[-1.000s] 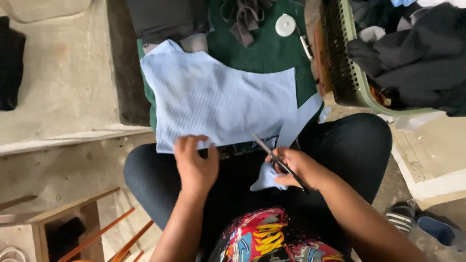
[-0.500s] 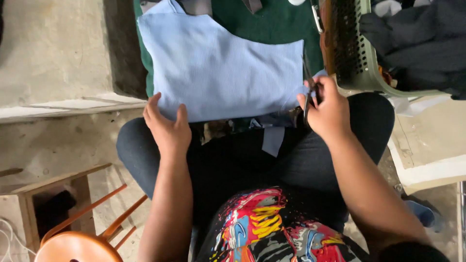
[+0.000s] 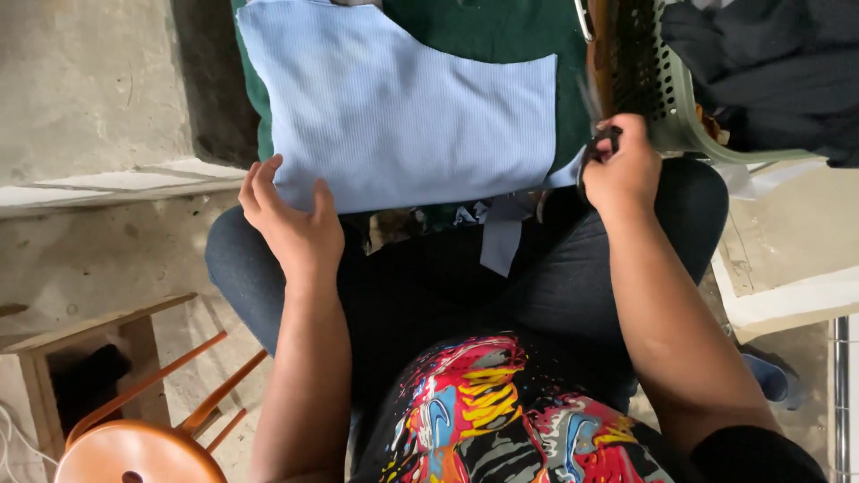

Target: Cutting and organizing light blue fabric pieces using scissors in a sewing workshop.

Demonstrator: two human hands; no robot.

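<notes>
- On the seated person's lap and the surface just ahead: the left hand (image 3: 291, 224), fingers spread and palm down, rests at the near left edge of the pale blue ribbed fabric panel (image 3: 403, 107), touching and steadying it.
- At the panel's near right corner, the right hand (image 3: 624, 165) is curled tight around the black handles of a pair of scissors (image 3: 592, 152); the blades point away from the body and are blurred, so whether they stand parted or closed cannot be told.
- The panel lies flat on a dark green cloth-covered surface (image 3: 528, 31), its near edge overhanging toward the knees. A narrow pale blue offcut strip (image 3: 501, 237) hangs from that edge over the dark trousers (image 3: 447, 286).
- Step in hand, as judged: trimming the panel's right side, with the cut at its near corner.
- What the next move calls for, as judged: the left hand keeping the cloth taut and flat while the blades follow the right edge, clear of the basket alongside.
- Right of the scissors: a pale green perforated plastic basket (image 3: 689, 98) holding dark garments (image 3: 769, 63).
- Lower left: an orange round-seated wooden stool (image 3: 134, 452) on the concrete floor (image 3: 89, 259).
</notes>
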